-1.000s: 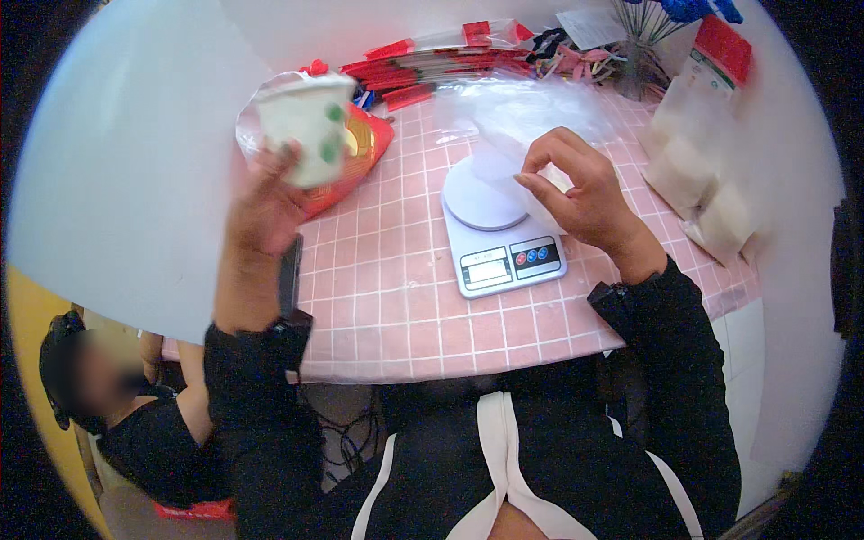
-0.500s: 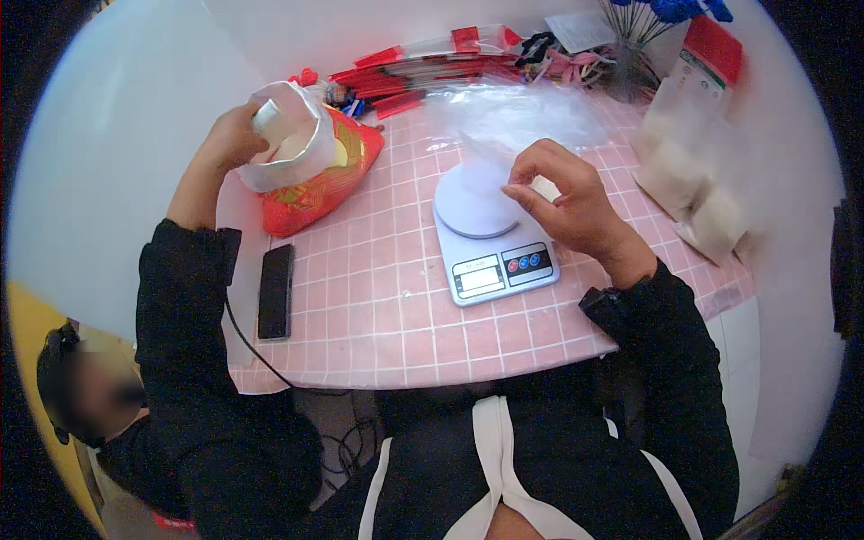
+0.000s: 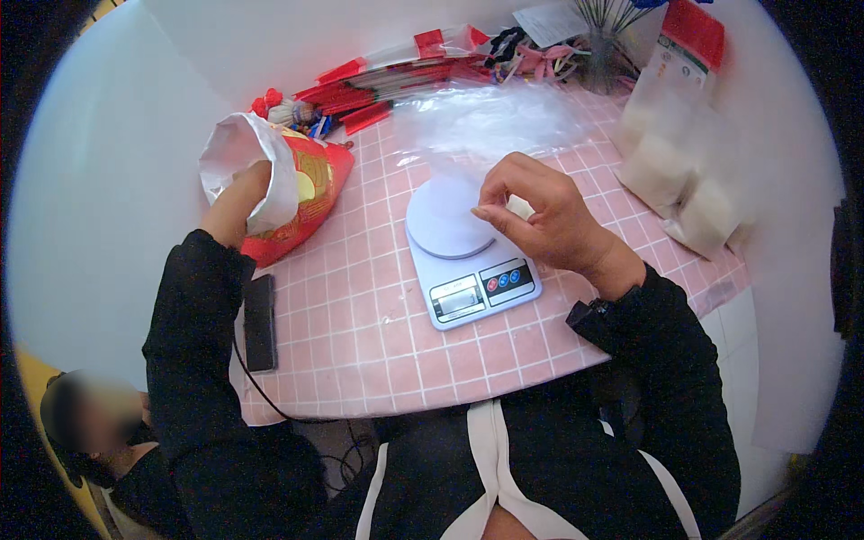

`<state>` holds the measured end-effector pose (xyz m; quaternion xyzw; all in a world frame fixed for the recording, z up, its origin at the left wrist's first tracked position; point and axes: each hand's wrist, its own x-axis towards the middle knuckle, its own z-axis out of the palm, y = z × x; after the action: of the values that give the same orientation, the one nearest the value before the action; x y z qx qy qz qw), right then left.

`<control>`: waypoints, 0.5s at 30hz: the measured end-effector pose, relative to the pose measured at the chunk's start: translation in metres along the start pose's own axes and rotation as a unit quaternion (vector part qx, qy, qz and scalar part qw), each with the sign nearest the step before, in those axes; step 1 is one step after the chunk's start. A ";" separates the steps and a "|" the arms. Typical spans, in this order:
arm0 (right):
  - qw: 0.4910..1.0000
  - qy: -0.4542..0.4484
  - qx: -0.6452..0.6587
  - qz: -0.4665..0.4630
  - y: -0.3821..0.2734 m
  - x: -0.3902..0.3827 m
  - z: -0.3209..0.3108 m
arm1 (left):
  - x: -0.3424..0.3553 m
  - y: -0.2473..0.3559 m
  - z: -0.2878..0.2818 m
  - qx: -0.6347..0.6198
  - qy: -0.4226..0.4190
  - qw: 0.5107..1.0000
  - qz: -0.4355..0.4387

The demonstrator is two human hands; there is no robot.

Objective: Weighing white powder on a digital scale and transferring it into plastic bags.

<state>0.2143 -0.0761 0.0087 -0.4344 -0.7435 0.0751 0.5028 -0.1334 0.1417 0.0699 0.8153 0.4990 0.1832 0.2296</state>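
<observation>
The left hand [image 3: 249, 196], its grip hidden inside the sack [image 3: 315, 193], should move gently near the table's [image 3: 360, 346] left edge while the right hand [image 3: 549, 216] pinches a clear bag [image 3: 459, 183].

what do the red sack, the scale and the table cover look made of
Sack: probably plastic, perhaps woven; its creased white mouth stands stiffly open. Scale: likely hard plastic, pale and smooth, with neatly rounded corners. Table cover: perhaps vinyl, faintly glossy, with flat pink squares that look printed.
</observation>
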 end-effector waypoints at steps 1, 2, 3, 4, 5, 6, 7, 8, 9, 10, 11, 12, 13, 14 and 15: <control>1.000 -0.002 0.006 -0.007 -0.001 0.002 0.003 | 0.000 0.010 0.003 -0.089 -0.003 0.996 -0.027; 1.000 -0.005 0.009 -0.009 -0.002 0.003 0.005 | -0.012 0.009 0.000 -0.178 -0.006 0.983 -0.053; 1.000 -0.013 -0.002 -0.001 -0.001 0.002 0.004 | -0.025 0.010 0.002 -0.266 -0.013 0.961 -0.075; 1.000 -0.020 -0.014 0.007 -0.001 0.002 0.003 | -0.025 0.015 0.003 -0.351 -0.020 0.931 -0.096; 1.000 -0.020 -0.016 0.008 0.000 0.002 0.003 | -0.024 0.020 0.005 -0.434 -0.027 0.893 -0.117; 1.000 -0.014 -0.007 0.005 0.000 0.002 0.004 | -0.025 0.021 0.005 -0.434 -0.026 0.893 -0.118; 1.000 -0.008 0.001 0.003 0.000 0.003 0.005 | -0.026 0.022 0.005 -0.429 -0.024 0.895 -0.120; 1.000 -0.010 0.003 0.003 0.000 0.003 0.006 | -0.027 0.023 0.004 -0.423 -0.022 0.898 -0.121; 1.000 -0.009 0.003 0.011 0.001 0.002 0.006 | -0.026 0.024 0.005 -0.418 -0.022 0.900 -0.122; 1.000 -0.009 0.003 0.019 0.001 0.002 0.007 | -0.025 0.025 0.006 -0.413 -0.021 0.902 -0.122; 1.000 -0.011 0.003 0.019 0.002 0.002 0.007 | -0.024 0.025 0.007 -0.408 -0.020 0.905 -0.123; 1.000 -0.009 0.002 0.020 0.003 0.001 0.007 | -0.023 0.026 0.008 -0.402 -0.021 0.907 -0.123; 1.000 -0.007 0.001 0.022 0.004 0.001 0.007 | -0.022 0.027 0.009 -0.397 -0.021 0.909 -0.123; 1.000 -0.007 0.001 0.022 0.004 0.000 0.007 | -0.021 0.027 0.010 -0.392 -0.021 0.912 -0.123; 1.000 -0.008 0.002 0.022 0.004 0.000 0.007 | -0.021 0.028 0.010 -0.385 -0.020 0.914 -0.123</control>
<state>0.2114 -0.0709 0.0034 -0.4495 -0.7377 0.0910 0.4955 -0.1168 0.1099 0.0758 0.5991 0.4815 0.3153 0.5567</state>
